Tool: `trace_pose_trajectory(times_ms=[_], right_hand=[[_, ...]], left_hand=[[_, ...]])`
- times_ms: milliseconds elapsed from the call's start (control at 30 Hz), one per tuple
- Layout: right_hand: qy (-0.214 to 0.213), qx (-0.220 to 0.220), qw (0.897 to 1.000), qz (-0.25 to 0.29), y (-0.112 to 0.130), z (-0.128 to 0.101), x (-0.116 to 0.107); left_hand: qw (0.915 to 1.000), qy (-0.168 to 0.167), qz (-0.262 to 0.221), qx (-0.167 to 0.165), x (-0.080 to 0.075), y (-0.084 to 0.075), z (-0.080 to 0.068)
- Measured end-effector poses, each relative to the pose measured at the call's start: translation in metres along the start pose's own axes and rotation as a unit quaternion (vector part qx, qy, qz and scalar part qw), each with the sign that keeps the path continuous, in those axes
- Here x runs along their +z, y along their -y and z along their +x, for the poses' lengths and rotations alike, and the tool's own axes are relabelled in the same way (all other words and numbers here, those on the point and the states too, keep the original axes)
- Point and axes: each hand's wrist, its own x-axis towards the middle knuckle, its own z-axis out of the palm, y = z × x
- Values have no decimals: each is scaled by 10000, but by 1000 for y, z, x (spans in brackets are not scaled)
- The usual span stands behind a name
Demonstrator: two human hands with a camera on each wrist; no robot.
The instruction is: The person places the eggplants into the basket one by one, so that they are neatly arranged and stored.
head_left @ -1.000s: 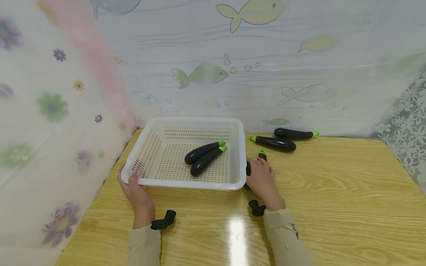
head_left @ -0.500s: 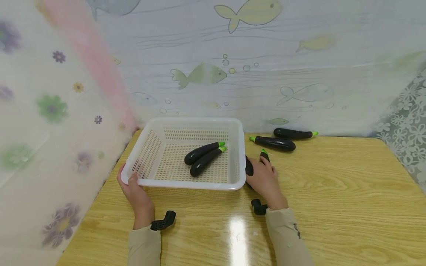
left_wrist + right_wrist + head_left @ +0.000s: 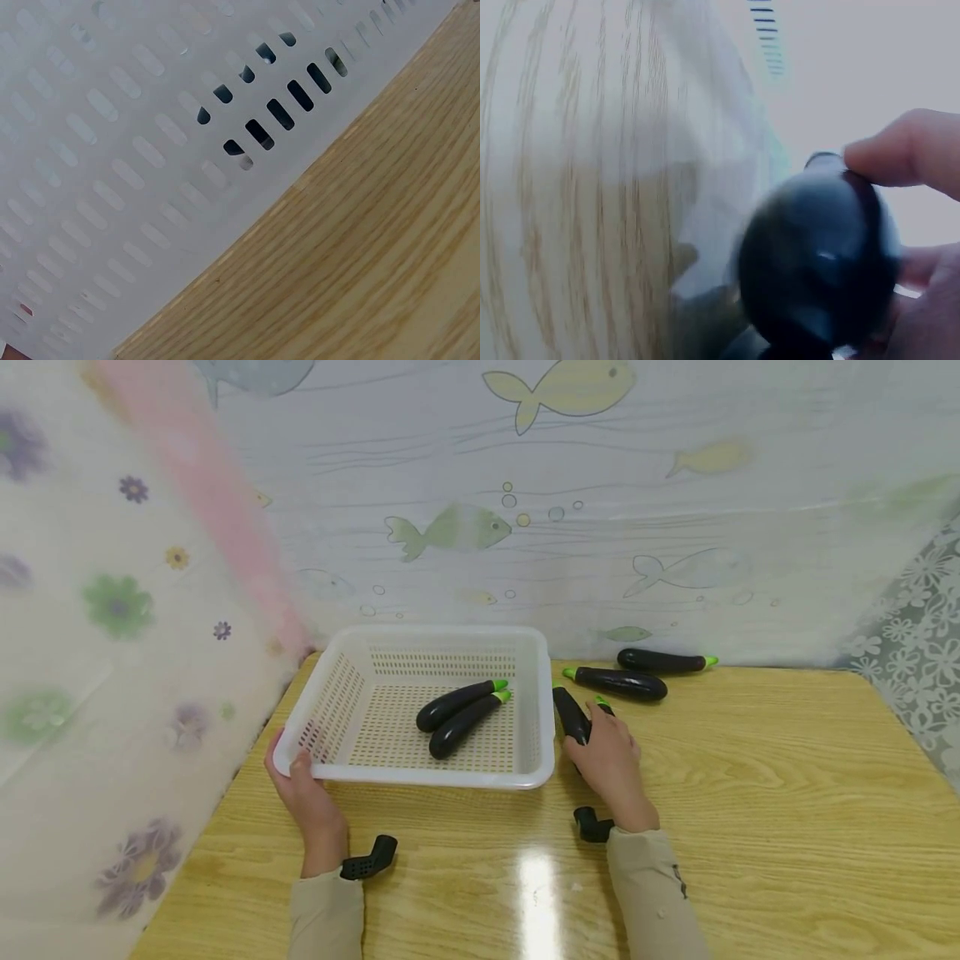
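- A white perforated basket [image 3: 528, 710] is seen on the wooden table [image 3: 750, 827], set toward the table's far left corner.
- The basket's near left corner is gripped by the left hand [image 3: 303, 793]; the thumb is laid over the rim and the remaining fingers are curled underneath, out of sight.
- In the left wrist view only the basket's slotted wall [image 3: 135, 172] and the table surface are shown; no fingers can be made out there.
- A dark eggplant [image 3: 572, 717] is held by the right hand [image 3: 611, 764], just beside the basket's right wall. The fingers are wrapped round its lower part, and its upper end is seen projecting beyond the hand toward the table's far edge.
- In the right wrist view, the rounded end of that eggplant [image 3: 817, 262] is seen blurred, with a fingertip [image 3: 900, 154] pressed on its top and other fingers closed beneath it.
- A green stem tip is noted at the far side of the right hand; whether it belongs to a second eggplant under the hand cannot be told.
- Two eggplants [image 3: 459, 717] are recorded inside the basket, lying side by side and touching, green stems toward the far right.
- Two more eggplants [image 3: 641, 672] are recorded along the table's far edge, right of the basket, close together.
- Beige sleeves [image 3: 652, 893] are worn on both forearms.
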Motion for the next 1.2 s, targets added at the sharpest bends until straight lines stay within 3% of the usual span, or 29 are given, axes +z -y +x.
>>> trace_pose_trajectory(times_ms=[267,633,1200], right_hand=[[-323,296,9970,632,-4,3,-5],[-737,378,9838,1590,0,-1,-18],[-320,117,9742,2230,0,-1,-29]], left_hand=[[10000,-13,-7,-37,0,-2,0],[10000,-3,29,-95,0,-4,0],[9998,-40,48,-163,0,0,1]])
